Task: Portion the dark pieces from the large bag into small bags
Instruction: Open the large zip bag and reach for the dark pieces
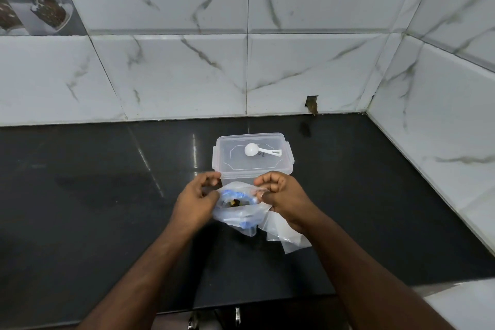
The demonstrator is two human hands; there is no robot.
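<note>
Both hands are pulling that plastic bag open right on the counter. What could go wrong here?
The large bag is held open only by the left hand and right hand pinching its thin rim; if a pinch slips, the mouth could collapse and the dark pieces might spill onto the black counter, where they would be hard to see. The scoop lies out of reach on the box lid, so fetching it means letting go with one hand.

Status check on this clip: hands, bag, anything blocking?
Both hands, left and right, pinch the large bag open. Dark pieces inside. Small bags under right wrist. Nothing blocking.
</note>
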